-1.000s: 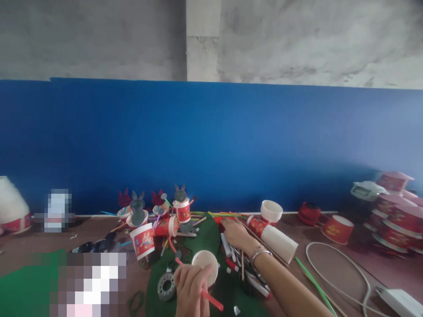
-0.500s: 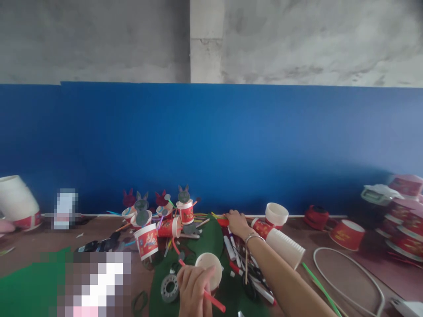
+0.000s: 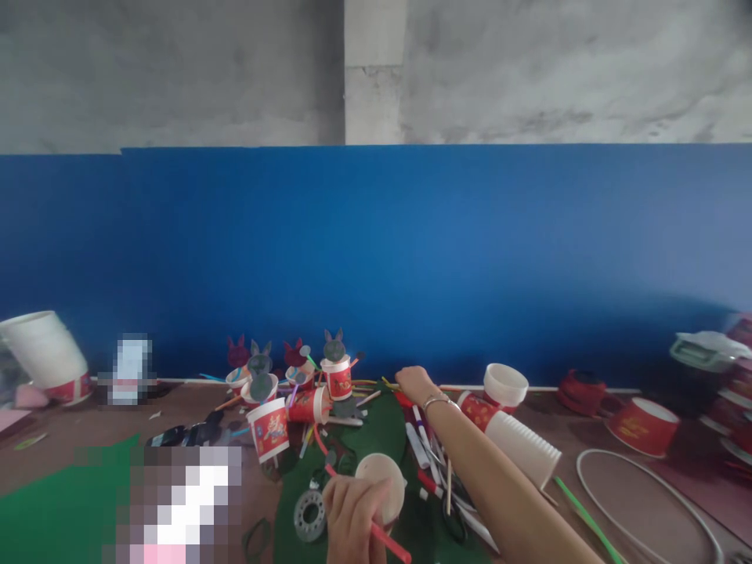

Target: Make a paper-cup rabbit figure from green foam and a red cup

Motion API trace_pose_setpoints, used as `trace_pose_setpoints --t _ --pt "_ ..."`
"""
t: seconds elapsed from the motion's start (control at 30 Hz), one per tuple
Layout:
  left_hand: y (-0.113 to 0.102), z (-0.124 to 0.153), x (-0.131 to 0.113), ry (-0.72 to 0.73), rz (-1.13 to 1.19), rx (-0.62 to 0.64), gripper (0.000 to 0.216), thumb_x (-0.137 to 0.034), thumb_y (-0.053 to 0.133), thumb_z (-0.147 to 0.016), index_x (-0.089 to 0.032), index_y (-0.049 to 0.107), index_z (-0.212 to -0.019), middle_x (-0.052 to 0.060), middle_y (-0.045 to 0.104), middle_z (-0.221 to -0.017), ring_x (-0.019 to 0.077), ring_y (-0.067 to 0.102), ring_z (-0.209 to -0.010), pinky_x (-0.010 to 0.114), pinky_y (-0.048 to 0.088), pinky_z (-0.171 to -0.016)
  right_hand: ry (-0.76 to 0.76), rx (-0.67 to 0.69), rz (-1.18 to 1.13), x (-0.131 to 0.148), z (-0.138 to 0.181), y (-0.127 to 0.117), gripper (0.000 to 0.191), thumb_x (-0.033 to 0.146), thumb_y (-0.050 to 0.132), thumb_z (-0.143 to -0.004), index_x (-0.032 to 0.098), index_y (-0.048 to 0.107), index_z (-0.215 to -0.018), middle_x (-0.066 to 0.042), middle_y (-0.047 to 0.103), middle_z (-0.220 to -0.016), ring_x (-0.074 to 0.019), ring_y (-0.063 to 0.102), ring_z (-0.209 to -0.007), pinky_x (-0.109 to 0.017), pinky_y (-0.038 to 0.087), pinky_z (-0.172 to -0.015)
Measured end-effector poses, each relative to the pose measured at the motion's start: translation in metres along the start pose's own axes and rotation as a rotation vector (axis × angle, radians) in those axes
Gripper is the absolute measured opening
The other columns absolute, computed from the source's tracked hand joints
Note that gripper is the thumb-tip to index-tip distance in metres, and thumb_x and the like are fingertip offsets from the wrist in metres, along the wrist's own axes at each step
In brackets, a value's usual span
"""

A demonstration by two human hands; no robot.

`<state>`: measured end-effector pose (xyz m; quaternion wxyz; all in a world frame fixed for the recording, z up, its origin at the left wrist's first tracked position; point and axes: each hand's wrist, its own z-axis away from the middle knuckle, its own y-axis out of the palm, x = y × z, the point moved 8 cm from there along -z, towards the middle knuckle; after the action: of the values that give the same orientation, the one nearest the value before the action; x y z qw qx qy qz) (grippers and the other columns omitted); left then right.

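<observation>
My left hand (image 3: pixel 356 513), low in the middle, is closed around a red drinking straw (image 3: pixel 391 542), which sticks out on both sides of the fist. A white-rimmed paper cup (image 3: pixel 381 474) is against its thumb side, open end up. My right hand (image 3: pixel 417 384), with a bracelet at the wrist, reaches to the far table edge among thin coloured sticks (image 3: pixel 385 384) and a red item. Its fingers are bent down and hidden from me. Beside the left hand lies a grey tape ring (image 3: pixel 309 515).
Red paper cups with animal-head cutouts (image 3: pixel 334 348) stand at the back left of centre. Markers (image 3: pixel 417 446) and scissors (image 3: pixel 455 521) lie under my right arm. A cup stack (image 3: pixel 522 446) lies on its side to the right, near a white cable (image 3: pixel 646 462). A blue wall panel (image 3: pixel 376 258) rises behind.
My right hand has bent at the wrist, its fingers now curled down out of sight. The left hand keeps its hold on the straw. The view has turned slightly left.
</observation>
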<state>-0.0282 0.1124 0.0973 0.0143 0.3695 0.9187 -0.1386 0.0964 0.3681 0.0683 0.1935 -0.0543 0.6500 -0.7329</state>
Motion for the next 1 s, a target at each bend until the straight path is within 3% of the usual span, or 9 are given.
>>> trace_pose_setpoints --t 0.17,0.37,0.5,0.57,0.63,0.67,0.77,0.87,1.0 --pt "0.0 0.0 0.003 -0.121 0.013 -0.047 0.023 -0.019 0.036 -0.088 -0.019 0.057 -0.096 0.005 0.066 -0.073 0.0179 0.058 -0.066 0.035 0.039 -0.07 0.0 -0.026 -0.062 -0.002 0.002 -0.007 0.032 0.03 0.053 -0.088 0.014 0.052 -0.115 -0.009 0.055 -0.115 -0.0203 0.058 -0.096 -0.04 0.05 -0.08" --pt "-0.002 -0.003 0.004 -0.059 0.069 0.028 0.029 -0.017 0.033 -0.088 -0.017 0.055 -0.106 0.006 0.065 -0.076 0.0173 0.057 -0.067 0.033 0.038 -0.067 0.12 -0.22 -0.297 -0.028 0.027 -0.036 0.02 0.02 0.051 -0.086 0.013 0.061 -0.101 -0.013 0.06 -0.11 -0.0238 0.056 -0.103 -0.034 0.045 -0.082" --pt "-0.004 -0.011 0.01 -0.164 0.144 0.099 0.033 -0.013 0.035 -0.087 -0.019 0.052 -0.115 0.007 0.066 -0.086 0.0177 0.059 -0.074 0.033 0.041 -0.072 0.157 -0.259 -0.572 -0.038 0.058 -0.047 0.022 0.019 0.046 -0.08 0.01 0.065 -0.087 -0.012 0.068 -0.086 -0.0208 0.063 -0.08 -0.026 0.045 -0.062" --pt "-0.005 -0.021 0.019 -0.342 0.247 0.095 0.03 -0.017 0.038 -0.089 -0.019 0.054 -0.114 0.009 0.065 -0.096 0.0193 0.059 -0.086 0.034 0.042 -0.079 0.101 -0.238 -0.724 -0.028 0.078 -0.049 0.026 0.023 0.043 -0.082 0.011 0.065 -0.087 -0.009 0.07 -0.081 -0.0148 0.062 -0.066 -0.021 0.043 -0.052" --pt "-0.002 -0.027 0.038 -0.683 0.371 0.096 0.028 -0.028 0.041 -0.09 -0.018 0.057 -0.109 0.01 0.063 -0.102 0.0212 0.057 -0.096 0.031 0.044 -0.079 0.019 -0.206 -0.847 -0.01 0.102 -0.051 0.024 0.028 0.046 -0.081 0.013 0.064 -0.083 -0.006 0.07 -0.076 -0.0104 0.058 -0.056 -0.018 0.04 -0.047" --pt "0.002 -0.028 0.045 -0.853 0.457 0.115 0.03 -0.034 0.042 -0.089 -0.018 0.058 -0.108 0.01 0.062 -0.102 0.0208 0.057 -0.094 0.029 0.045 -0.076 -0.038 -0.186 -0.931 0.002 0.115 -0.052 0.023 0.03 0.048 -0.08 0.014 0.063 -0.08 -0.004 0.069 -0.073 -0.0083 0.055 -0.051 -0.017 0.038 -0.045" --pt "0.018 -0.027 0.052 -1.263 0.755 0.177 0.041 -0.048 0.045 -0.085 -0.02 0.056 -0.114 0.003 0.061 -0.082 0.014 0.054 -0.065 0.023 0.041 -0.053 -0.215 0.003 -1.422 0.044 0.151 -0.051 0.011 0.025 0.059 -0.07 0.014 0.06 -0.069 0.0 0.064 -0.058 -0.0057 0.046 -0.044 -0.016 0.032 -0.042" --pt "0.031 -0.027 0.046 -1.44 1.042 0.207 0.039 -0.045 0.053 -0.082 -0.019 0.059 -0.11 0.004 0.06 -0.09 0.0133 0.054 -0.071 0.023 0.044 -0.06 -0.225 0.071 -1.49 0.07 0.173 -0.048 0.005 0.018 0.059 -0.065 0.014 0.061 -0.064 0.001 0.062 -0.055 -0.0073 0.05 -0.048 -0.017 0.034 -0.045" --pt "0.042 -0.021 0.035 -1.547 1.296 0.173 0.032 -0.037 0.059 -0.079 -0.014 0.062 -0.102 0.01 0.06 -0.102 0.0195 0.057 -0.091 0.028 0.046 -0.071 -0.178 0.061 -1.482 0.083 0.176 -0.04 0.006 0.013 0.054 -0.062 0.014 0.058 -0.057 0.002 0.059 -0.051 -0.0094 0.053 -0.051 -0.019 0.039 -0.05"
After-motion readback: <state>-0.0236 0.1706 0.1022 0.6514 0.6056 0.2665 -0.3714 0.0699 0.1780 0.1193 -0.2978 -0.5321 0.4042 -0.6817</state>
